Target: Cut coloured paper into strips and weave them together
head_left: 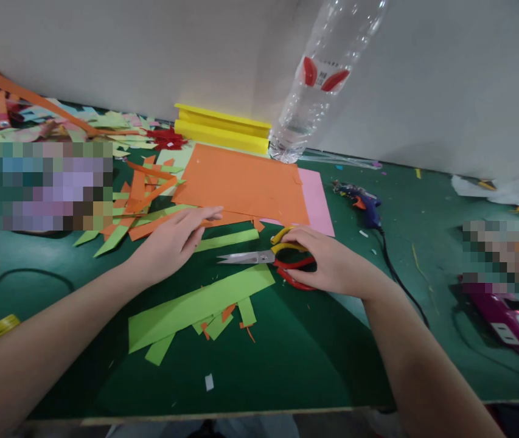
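Observation:
My right hand (332,264) rests on the red and yellow handles of a pair of scissors (266,258), fingers curled over them; the blades lie closed on the green table (305,359), pointing left. My left hand (177,237) reaches forward with fingers stretched out flat, its tips touching an orange paper strip (229,220) at the near edge of a large orange sheet (245,182). A pink sheet (318,201) lies under the orange one. Green paper strips (195,307) lie between my forearms.
A clear plastic bottle (318,79) stands behind the orange sheet, next to folded yellow paper (220,128). A blue glue gun (364,204) with a black cord lies to the right. Orange and green paper scraps (135,201) are piled at left. A purple device (505,316) sits far right.

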`<state>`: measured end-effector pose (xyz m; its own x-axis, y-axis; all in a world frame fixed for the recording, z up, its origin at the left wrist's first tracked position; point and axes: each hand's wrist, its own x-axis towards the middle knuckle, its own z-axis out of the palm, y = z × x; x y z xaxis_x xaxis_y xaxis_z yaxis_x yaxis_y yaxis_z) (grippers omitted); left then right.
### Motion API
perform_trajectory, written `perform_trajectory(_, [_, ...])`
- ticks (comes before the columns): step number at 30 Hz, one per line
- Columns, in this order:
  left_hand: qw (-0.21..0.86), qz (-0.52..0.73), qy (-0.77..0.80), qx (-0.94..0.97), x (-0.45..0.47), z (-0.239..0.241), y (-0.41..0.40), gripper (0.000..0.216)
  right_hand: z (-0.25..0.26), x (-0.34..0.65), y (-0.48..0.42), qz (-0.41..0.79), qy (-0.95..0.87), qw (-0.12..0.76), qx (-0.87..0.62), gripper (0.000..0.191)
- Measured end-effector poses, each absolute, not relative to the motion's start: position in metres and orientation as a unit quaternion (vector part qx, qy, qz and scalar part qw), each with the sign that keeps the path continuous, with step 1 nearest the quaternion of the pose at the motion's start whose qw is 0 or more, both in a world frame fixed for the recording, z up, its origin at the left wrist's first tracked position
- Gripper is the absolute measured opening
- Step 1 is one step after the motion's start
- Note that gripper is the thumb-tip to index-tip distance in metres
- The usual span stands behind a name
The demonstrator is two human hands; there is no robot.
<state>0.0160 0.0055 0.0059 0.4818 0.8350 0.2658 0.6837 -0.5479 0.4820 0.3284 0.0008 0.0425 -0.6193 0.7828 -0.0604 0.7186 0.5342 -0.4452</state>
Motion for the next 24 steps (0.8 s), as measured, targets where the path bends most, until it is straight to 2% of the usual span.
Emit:
perform_trajectory(7, [0.054, 0.197, 0.421, 0.884, 0.006, 0.001, 0.011, 0.035, 0.043, 0.329, 0.001, 0.209, -0.873, 0.064, -0.436, 0.042])
perform_trajectory(14, [0.058, 0.149, 0.416, 0.895, 0.003, 0.001, 0.013, 0.034, 0.043, 0.329, 0.001, 0.206, -0.876, 0.051, -0.433, 0.042])
perform_trajectory(18, [0.075, 0.155, 0.405, 0.898, 0.004, -0.004, 0.015, 0.039, 0.041, 0.329, 0.002, 0.205, -0.875, 0.051, -0.435, 0.044])
perform_trajectory(24, [0.068, 0.163, 0.392, 0.903, 0.005, -0.01, 0.017, 0.037, 0.042, 0.329, 0.002, 0.207, -0.875, 0.047, -0.435, 0.044])
